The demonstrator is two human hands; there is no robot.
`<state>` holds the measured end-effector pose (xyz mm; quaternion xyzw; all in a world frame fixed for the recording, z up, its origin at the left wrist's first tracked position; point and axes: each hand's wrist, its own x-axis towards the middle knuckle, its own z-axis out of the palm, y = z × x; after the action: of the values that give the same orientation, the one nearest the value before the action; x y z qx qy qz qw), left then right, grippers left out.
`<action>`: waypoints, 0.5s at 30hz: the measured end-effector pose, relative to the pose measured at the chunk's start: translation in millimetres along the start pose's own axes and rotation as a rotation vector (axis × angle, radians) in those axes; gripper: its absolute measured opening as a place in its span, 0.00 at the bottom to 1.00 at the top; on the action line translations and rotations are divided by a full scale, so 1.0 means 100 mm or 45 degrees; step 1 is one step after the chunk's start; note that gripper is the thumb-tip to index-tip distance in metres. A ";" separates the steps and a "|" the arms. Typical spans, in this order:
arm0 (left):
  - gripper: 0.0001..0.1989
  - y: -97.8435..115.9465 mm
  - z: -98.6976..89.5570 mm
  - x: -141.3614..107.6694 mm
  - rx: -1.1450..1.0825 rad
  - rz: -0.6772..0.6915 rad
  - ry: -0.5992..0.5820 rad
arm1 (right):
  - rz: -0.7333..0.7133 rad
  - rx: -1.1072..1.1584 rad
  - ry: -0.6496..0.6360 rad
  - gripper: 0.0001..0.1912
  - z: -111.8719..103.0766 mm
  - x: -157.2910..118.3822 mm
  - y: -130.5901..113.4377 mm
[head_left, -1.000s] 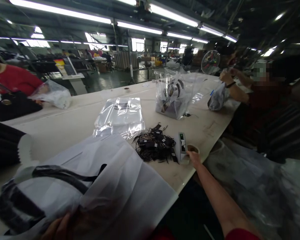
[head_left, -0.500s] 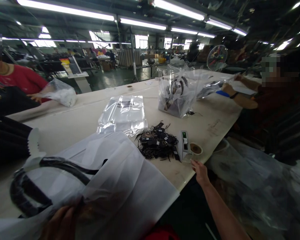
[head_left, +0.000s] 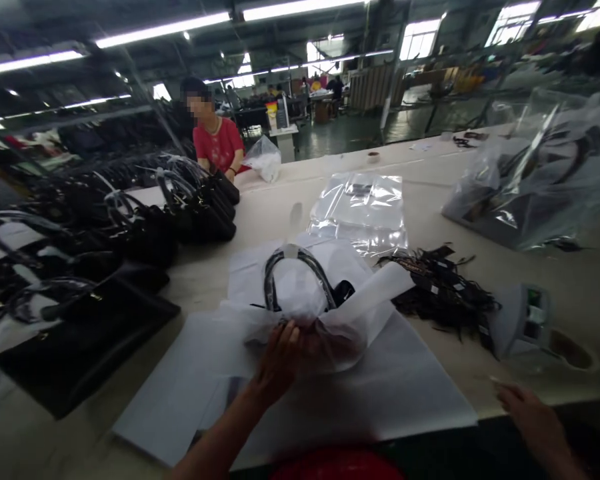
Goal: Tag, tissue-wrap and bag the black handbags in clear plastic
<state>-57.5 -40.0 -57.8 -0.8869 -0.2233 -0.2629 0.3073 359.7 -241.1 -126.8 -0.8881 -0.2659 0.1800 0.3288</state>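
A handbag with black wrapped handles (head_left: 300, 257) lies on the table under thin white paper (head_left: 380, 293). My left hand (head_left: 277, 357) presses its fingers together on the paper at the base of the handles. Near the table's front edge, at the lower right, my right hand (head_left: 530, 410) pinches a small pale piece, too blurred to make out. Above that hand stand a grey tape dispenser (head_left: 525, 320) and a roll of brown tape (head_left: 573, 350). A pile of black tags with strings (head_left: 443, 287) lies left of the dispenser.
Clear plastic bags (head_left: 360, 210) lie flat behind the paper. A bagged handbag (head_left: 525, 180) stands at the right. Many black handbags (head_left: 90, 320) crowd the table's left side. A person in red (head_left: 220, 143) stands at the far side beside a plastic bag (head_left: 265, 160).
The view has swung to the left, bringing the black handbags into sight. My left hand and the papered bag now appear near the middle. My right hand is farther from the tape dispenser.
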 end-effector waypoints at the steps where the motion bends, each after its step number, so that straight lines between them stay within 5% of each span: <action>1: 0.20 -0.01 -0.01 -0.01 0.000 0.008 -0.009 | -0.015 0.172 -0.124 0.10 0.13 -0.21 -0.17; 7: 0.19 -0.06 0.03 -0.05 -0.034 0.051 0.083 | -0.303 0.738 -0.805 0.18 0.99 -1.42 -1.68; 11: 0.19 -0.08 0.09 -0.07 -0.066 0.082 0.120 | -0.338 1.064 -0.695 0.19 1.36 -1.63 -2.45; 15: 0.20 -0.11 0.10 -0.09 -0.121 0.099 0.150 | -0.260 1.033 -0.509 0.21 1.67 -1.54 -2.71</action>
<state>-67.3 -27.0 -65.3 -0.8915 -0.1577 -0.3126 0.2875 59.3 -76.3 -40.3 -0.6047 -0.3183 0.4038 0.6083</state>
